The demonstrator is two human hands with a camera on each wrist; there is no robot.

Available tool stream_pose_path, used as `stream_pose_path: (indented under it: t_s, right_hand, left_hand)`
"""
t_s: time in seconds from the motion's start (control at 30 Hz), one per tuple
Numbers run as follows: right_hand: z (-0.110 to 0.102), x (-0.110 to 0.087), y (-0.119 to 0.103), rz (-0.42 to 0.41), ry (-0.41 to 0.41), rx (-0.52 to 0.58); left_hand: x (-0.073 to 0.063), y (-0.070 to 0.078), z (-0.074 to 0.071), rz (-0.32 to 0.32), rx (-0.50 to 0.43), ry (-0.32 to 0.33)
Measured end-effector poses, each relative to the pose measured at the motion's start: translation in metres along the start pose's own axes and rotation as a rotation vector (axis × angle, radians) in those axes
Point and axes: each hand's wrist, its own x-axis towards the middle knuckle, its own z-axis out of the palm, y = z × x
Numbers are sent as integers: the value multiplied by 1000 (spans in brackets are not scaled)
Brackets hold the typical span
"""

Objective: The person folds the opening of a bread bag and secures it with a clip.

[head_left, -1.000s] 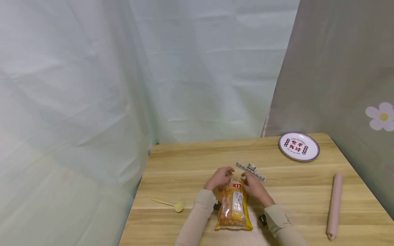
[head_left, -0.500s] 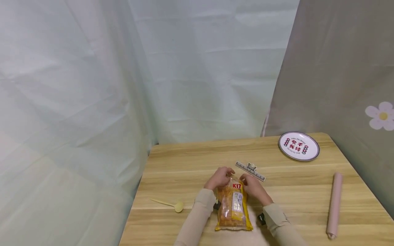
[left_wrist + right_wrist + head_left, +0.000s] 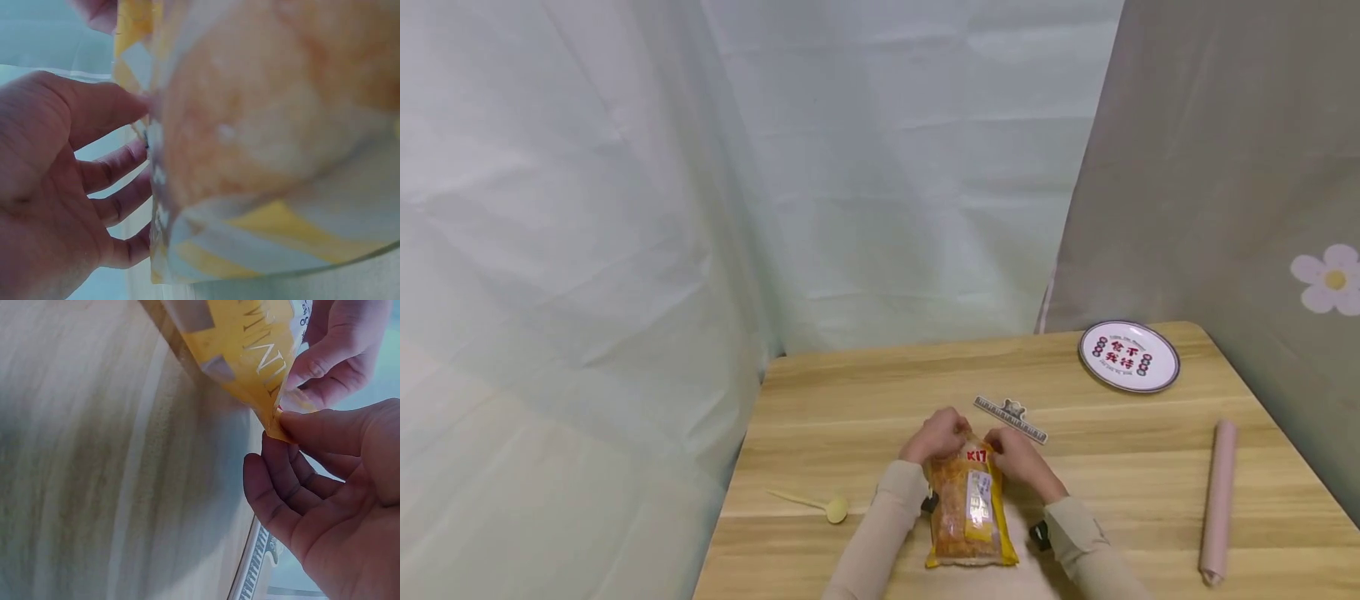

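A yellow and clear bread bag (image 3: 962, 500) lies on the table, its top end away from me and golden-brown bread showing through the film. At the top edge, my left hand (image 3: 941, 435) pinches the film between thumb and fingers on the left side; the left wrist view shows the thumb against the bag's edge. My right hand (image 3: 1017, 458) pinches the top right corner, and in the right wrist view its thumb (image 3: 325, 430) presses the yellow film against the index finger. Just beyond the right hand lies a long clip (image 3: 1010, 418) with a striped bar.
To the left lies a pale yellow spoon (image 3: 835, 508). A white plate (image 3: 1129, 357) with red characters sits at the far right corner. Along the right side is a pink rolled mat or tube (image 3: 1217, 504). Curtains hang behind the wooden table (image 3: 850, 392).
Both hands stay at the bag's top edge. The left fingers have curled in a little closer to the film. The clip, spoon, plate and pink roll keep their places.
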Motion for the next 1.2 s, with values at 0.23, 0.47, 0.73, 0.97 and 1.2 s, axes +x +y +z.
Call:
stream_pose_path:
  t_s: [0.23,0.47,0.73,0.97,1.2]
  right_hand:
    - [-3,2,0,-57,37,47]
    - [-8,0,-5,-47,53,54]
    - [-8,-3,-1,-142,71,1]
    - [-10,-3,2,-290,90,-49]
    - [-14,-4,-2,-316,61,-28]
  left_hand:
    - [-3,2,-7,58,47,5]
    - [-2,-2,-11,116,26,-1]
    - [-2,-9,-10,155,-36,-9]
    - [-6,-8,-15,125,-204,-20]
    - [-8,-7,-22,178,-134,15]
